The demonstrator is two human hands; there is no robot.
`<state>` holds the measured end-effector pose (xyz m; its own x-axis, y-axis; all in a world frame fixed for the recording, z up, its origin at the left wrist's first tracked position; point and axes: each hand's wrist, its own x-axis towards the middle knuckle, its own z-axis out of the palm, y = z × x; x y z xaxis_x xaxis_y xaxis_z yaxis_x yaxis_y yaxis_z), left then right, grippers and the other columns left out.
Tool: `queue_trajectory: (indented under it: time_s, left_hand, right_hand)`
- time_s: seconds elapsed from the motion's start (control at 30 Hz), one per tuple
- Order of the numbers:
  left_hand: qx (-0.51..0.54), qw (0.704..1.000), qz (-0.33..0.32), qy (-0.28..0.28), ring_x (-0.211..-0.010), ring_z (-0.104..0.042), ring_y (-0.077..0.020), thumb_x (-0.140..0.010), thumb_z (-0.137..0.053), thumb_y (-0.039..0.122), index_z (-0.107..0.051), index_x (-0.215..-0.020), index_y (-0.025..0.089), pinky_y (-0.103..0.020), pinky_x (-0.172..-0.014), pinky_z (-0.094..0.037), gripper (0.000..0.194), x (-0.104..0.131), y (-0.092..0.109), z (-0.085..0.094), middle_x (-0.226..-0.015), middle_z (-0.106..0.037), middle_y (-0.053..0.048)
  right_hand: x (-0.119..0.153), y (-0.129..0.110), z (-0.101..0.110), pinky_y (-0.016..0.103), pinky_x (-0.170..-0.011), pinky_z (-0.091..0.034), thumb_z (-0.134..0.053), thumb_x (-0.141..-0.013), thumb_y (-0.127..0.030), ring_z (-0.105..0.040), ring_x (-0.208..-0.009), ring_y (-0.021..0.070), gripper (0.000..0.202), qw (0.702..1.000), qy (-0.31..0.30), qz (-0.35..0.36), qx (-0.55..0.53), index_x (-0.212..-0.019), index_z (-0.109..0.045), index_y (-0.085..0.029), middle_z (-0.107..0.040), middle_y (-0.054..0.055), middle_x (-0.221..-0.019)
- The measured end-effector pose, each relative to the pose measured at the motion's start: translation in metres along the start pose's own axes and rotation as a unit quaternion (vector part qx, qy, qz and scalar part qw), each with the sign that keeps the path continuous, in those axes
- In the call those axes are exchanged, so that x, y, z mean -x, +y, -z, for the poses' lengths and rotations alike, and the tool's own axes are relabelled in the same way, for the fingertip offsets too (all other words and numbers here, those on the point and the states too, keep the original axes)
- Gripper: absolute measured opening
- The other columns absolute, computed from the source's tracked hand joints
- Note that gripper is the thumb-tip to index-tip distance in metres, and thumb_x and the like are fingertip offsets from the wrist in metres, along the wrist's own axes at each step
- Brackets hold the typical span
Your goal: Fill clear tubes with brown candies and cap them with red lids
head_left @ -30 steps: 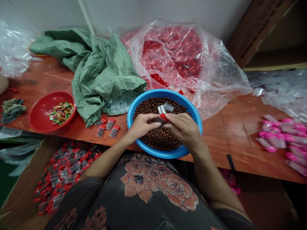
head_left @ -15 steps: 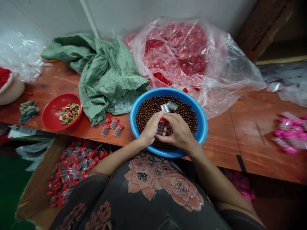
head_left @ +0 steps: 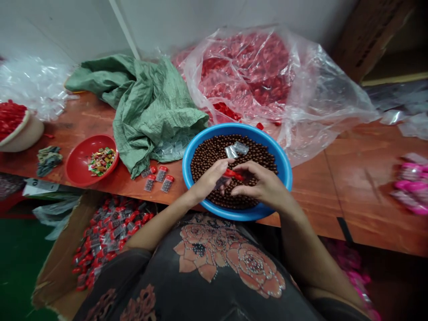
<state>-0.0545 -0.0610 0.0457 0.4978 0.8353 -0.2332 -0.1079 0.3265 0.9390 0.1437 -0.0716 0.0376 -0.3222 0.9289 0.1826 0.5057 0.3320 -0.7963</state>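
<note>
Over a blue basin [head_left: 288, 178] of small brown balls [head_left: 207, 154], my left hand [head_left: 209, 180] is closed round a small clear container with a red cap [head_left: 236, 174]. Its fingers hide most of the container's body. My right hand [head_left: 265, 185] is close by on the right, thumb and fingers apart, with nothing visible gripped in it. Two clear empty containers [head_left: 231, 152] lie on the balls just beyond my hands. Left of the basin, several filled red-capped containers [head_left: 167, 183] rest on the table.
A red bowl [head_left: 75, 162] of wrapped sweets and a green sack [head_left: 143, 102] are to the left. Behind the basin spreads a clear bag of red caps [head_left: 247, 67]. Below the table edge, a cardboard box [head_left: 55, 263] holds many red-capped containers. Pink items [head_left: 413, 185] lie right.
My right hand has moved right, off the container, and its fingers have spread. The container has tilted in my left hand, its red cap now pointing right. The view has shifted slightly.
</note>
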Motion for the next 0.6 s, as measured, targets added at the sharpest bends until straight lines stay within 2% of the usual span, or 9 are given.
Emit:
queue_trajectory:
  time_s: [0.1,0.17,0.23,0.3,0.4,0.47,0.6]
  left_hand:
    - [-0.076,0.996,-0.013,-0.052,-0.085,-0.063,-0.0179,-0.090,-0.054,0.060,-0.057,-0.135,0.019,-0.031,-0.075,-0.052,0.061,0.001,0.008,0.008,-0.097,-0.067,-0.007]
    - [-0.129,0.988,-0.027,-0.083,-0.108,-0.062,-0.0239,-0.084,-0.063,0.058,-0.059,-0.135,0.020,-0.037,-0.093,-0.050,0.064,0.000,0.010,0.013,-0.118,-0.067,-0.011]
    - [-0.170,0.982,-0.038,-0.079,-0.126,-0.054,-0.0286,-0.079,-0.071,0.055,-0.059,-0.135,0.019,-0.043,-0.109,-0.040,0.068,-0.003,0.007,0.016,-0.136,-0.060,-0.013]
    - [-0.189,0.980,-0.047,-0.046,-0.134,-0.049,-0.0298,-0.078,-0.074,0.050,-0.059,-0.135,0.017,-0.045,-0.117,-0.031,0.068,-0.005,0.002,0.015,-0.144,-0.055,-0.014]
    - [-0.183,0.980,-0.073,-0.004,-0.133,-0.049,-0.0280,-0.082,-0.071,0.044,-0.059,-0.135,0.018,-0.046,-0.118,-0.029,0.061,-0.005,-0.007,0.011,-0.142,-0.056,-0.014]
    - [-0.175,0.980,-0.090,0.020,-0.132,-0.050,-0.0271,-0.084,-0.069,0.042,-0.060,-0.134,0.019,-0.045,-0.117,-0.031,0.055,-0.004,-0.010,0.008,-0.137,-0.060,-0.013]
    - [-0.098,0.993,-0.055,0.049,-0.118,-0.059,-0.0256,-0.093,-0.053,0.056,-0.063,-0.130,0.018,-0.041,-0.104,-0.045,0.054,-0.003,-0.006,0.006,-0.120,-0.068,-0.013]
  right_hand:
    - [0.003,-0.003,0.001,0.040,-0.080,-0.056,-0.077,-0.070,-0.062,-0.064,-0.089,0.0236,0.058,1.000,0.023,0.013,0.015,-0.114,-0.066,-0.025,-0.065,0.007,-0.098]
    - [0.007,-0.007,0.000,0.041,-0.079,-0.056,-0.077,-0.072,-0.060,-0.063,-0.090,0.0238,0.060,0.999,0.031,0.014,0.027,-0.119,-0.064,-0.025,-0.063,0.007,-0.099]
    - [0.009,-0.010,-0.002,0.041,-0.077,-0.057,-0.078,-0.072,-0.058,-0.062,-0.089,0.0239,0.063,0.999,0.023,0.020,0.038,-0.123,-0.061,-0.026,-0.061,0.007,-0.098]
    - [0.010,-0.012,-0.008,0.043,-0.081,-0.057,-0.080,-0.070,-0.056,-0.062,-0.095,0.0259,0.070,0.998,0.013,0.042,0.051,-0.128,-0.056,-0.026,-0.060,0.008,-0.104]
    - [0.009,-0.012,-0.017,0.050,-0.094,-0.053,-0.081,-0.073,-0.048,-0.059,-0.109,0.0304,0.076,0.992,0.014,0.085,0.090,-0.137,-0.045,-0.025,-0.057,0.012,-0.117]
    - [0.008,-0.011,-0.022,0.052,-0.095,-0.052,-0.078,-0.077,-0.043,-0.058,-0.111,0.0317,0.074,0.985,0.030,0.111,0.127,-0.138,-0.042,-0.022,-0.057,0.014,-0.118]
    - [0.006,-0.011,-0.027,0.051,-0.089,-0.054,-0.077,-0.078,-0.048,-0.060,-0.104,0.0309,0.067,0.977,0.056,0.137,0.155,-0.131,-0.044,-0.022,-0.059,0.013,-0.111]
